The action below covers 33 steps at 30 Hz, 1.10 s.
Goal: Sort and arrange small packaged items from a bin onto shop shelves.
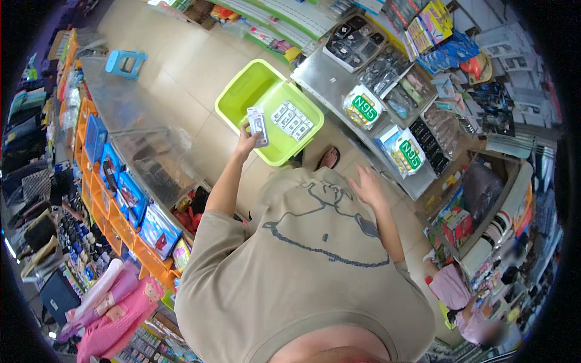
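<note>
My left hand (248, 139) grips a small packaged item (257, 126) in a grey and white blister pack, held over the near left side of a lime-green plastic bin (313, 97). Inside the bin, several white packs (292, 120) with dark pictures lie side by side in a row. My right hand (366, 187) hangs beside my shirt with its fingers apart and nothing in it. It is near the edge of a metal counter (321, 75). What is inside the blister pack is too small to make out.
Two packs marked N95 (364, 107) and trays of dark bagged goods (354, 41) sit on the counter. Orange shelf bins (97, 195) line the left side. A blue stool (126, 64) stands on the tiled floor. Another person in pink (451, 286) is at lower right.
</note>
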Available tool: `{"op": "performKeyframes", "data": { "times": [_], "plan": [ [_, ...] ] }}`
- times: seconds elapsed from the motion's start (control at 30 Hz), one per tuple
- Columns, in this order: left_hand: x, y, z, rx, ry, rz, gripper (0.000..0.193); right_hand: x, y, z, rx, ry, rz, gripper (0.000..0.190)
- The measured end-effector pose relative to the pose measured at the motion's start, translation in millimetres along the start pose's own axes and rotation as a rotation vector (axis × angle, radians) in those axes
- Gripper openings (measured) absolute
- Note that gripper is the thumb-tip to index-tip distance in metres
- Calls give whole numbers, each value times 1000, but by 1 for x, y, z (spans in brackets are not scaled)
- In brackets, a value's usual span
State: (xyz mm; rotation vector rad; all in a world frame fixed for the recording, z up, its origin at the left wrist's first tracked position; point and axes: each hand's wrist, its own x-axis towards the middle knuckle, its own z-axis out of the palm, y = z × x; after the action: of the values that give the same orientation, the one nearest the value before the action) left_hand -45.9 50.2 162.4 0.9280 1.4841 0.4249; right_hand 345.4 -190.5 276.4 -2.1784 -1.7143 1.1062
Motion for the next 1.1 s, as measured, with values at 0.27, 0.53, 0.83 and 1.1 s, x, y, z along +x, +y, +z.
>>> {"op": "performKeyframes", "data": {
  "times": [0.27,0.53,0.83,1.1],
  "plan": [
    [128,-51,-27,48,-44,72,70,-7,-68,17,-71,-90,244,57],
    [264,-102,-37,410,-76,193,68,-18,-104,66,151,-129,515,55],
    [379,-147,-25,669,-151,229,66,-10,-100,123,366,-164,811,52],
    [445,-207,-25,630,-299,272,58,-1,-103,161,371,-192,879,47]
  ]
}}
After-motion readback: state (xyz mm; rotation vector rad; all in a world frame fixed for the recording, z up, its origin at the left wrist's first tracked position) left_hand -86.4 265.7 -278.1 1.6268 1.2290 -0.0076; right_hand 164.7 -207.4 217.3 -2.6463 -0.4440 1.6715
